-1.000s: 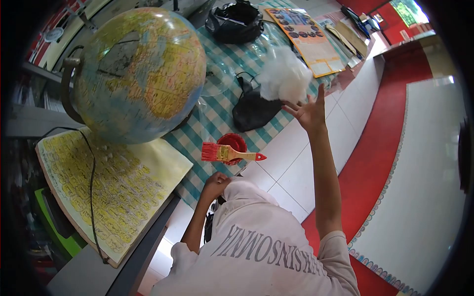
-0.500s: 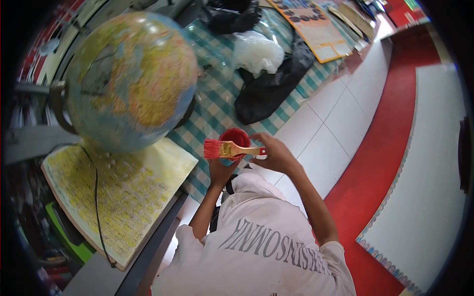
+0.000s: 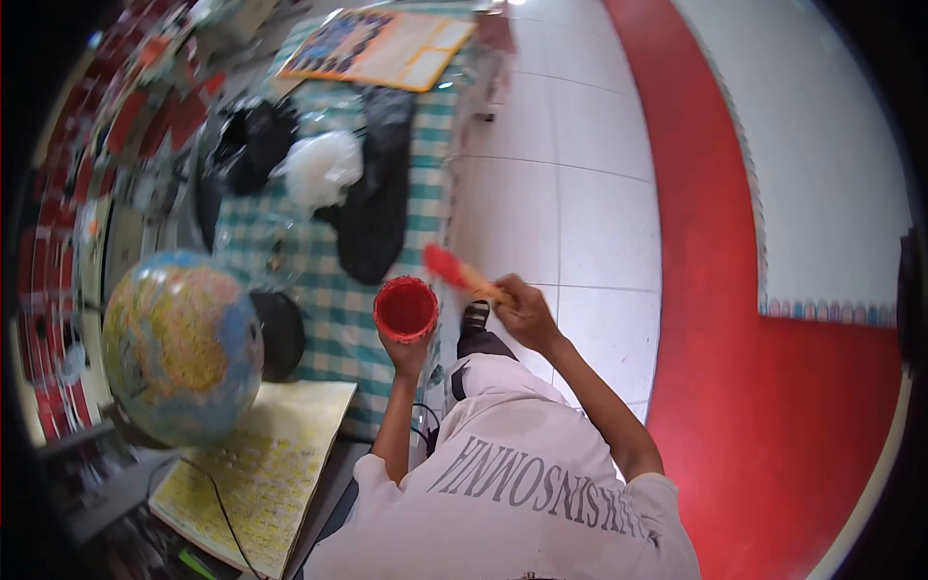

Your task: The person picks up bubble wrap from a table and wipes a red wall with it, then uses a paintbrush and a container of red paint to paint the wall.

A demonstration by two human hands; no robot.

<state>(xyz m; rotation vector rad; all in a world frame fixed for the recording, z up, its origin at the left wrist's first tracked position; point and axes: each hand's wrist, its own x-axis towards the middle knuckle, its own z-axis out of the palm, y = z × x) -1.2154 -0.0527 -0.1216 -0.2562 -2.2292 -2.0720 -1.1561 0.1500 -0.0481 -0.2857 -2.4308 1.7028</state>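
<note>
My left hand (image 3: 406,356) is wrapped round a small tub of red paint (image 3: 406,309), its open mouth facing up and red smeared about the rim. In my right hand (image 3: 527,314) is a paintbrush (image 3: 469,278), gripped by its handle. The bristles are coated red and point up and left, apart from the tub and a little to its right. The brush is slightly blurred.
A table with a green-and-white checked cloth (image 3: 430,198) carries black plastic bags (image 3: 372,227), a white plastic bag (image 3: 324,169) and an orange-bordered sheet (image 3: 387,46). A globe (image 3: 184,348) stands left beside a yellow written sheet (image 3: 261,474). Right is a red-painted wall band (image 3: 696,242).
My view has turned to the right. The brush has moved from over the tub to its right, and its bristles now point up and left. My hands are further apart.
</note>
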